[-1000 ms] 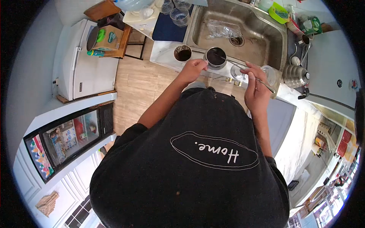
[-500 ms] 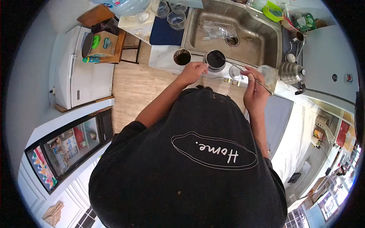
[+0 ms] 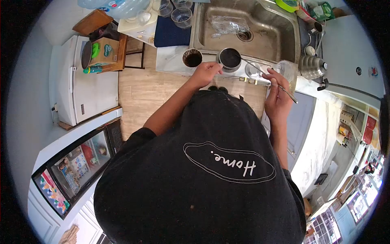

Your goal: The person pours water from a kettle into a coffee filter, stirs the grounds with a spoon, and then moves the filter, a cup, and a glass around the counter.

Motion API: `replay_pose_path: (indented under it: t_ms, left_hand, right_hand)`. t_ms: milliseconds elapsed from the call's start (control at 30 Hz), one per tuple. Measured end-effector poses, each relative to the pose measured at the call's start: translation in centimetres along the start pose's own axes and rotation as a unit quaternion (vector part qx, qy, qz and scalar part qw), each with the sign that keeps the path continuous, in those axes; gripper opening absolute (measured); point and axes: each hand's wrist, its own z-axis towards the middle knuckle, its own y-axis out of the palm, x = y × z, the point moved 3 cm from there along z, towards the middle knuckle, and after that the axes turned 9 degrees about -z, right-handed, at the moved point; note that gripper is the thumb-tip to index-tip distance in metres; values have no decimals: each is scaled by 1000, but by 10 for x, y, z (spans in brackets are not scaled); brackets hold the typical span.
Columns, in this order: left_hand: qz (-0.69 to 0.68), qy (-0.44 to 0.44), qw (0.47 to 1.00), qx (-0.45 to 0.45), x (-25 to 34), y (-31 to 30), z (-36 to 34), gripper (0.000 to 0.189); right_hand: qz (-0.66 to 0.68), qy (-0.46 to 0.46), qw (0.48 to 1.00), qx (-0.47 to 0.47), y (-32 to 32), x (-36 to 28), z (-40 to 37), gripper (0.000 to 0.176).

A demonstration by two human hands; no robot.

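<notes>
My left hand [image 3: 206,75] is closed, thumb and fingers pinching the near-left edge of a metal cup [image 3: 219,68] that holds dark contents. Between the fingers of my right hand [image 3: 278,94] is a long thin metal spoon [image 3: 289,94]. It slants left, its far end reaching the cup's right rim; the spoon's bowl is hard to make out. Left of the metal cup stands another cup [image 3: 186,52] with dark brown contents. A clear glass jar [image 3: 252,70] stands between the metal cup and my right hand.
Behind the cups is a steel sink [image 3: 264,42] with a crumpled clear plastic bag [image 3: 227,25] near its drain. Clear plastic tubs [image 3: 181,18] stand on a dark blue mat [image 3: 172,37]. A steel kettle [image 3: 312,67] and a clear container [image 3: 284,69] are to the right.
My right hand has shifted slightly right and toward me with the spoon. The spoon's far end now lies nearer the cup's right rim. My left hand stays at the cup; the whole view shifted slightly.
</notes>
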Motion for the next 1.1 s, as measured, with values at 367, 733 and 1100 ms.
replay_pose_path:
  t_ms: [367, 733, 1100]
  left_hand:
    - [24, -25, 998, -50, 8, -2, 1, 37]
    - [-31, -40, 997, -66, 24, 5, -8, 42]
    - [0, -5, 998, -68, 20, 1, -7, 45]
  right_hand:
    - [-14, -26, 999, 17, 3, -9, -2, 11]
    - [-25, -4, 1000, 7, 3, -18, -5, 11]
    - [-35, -1, 999, 22, 9, -23, -6, 11]
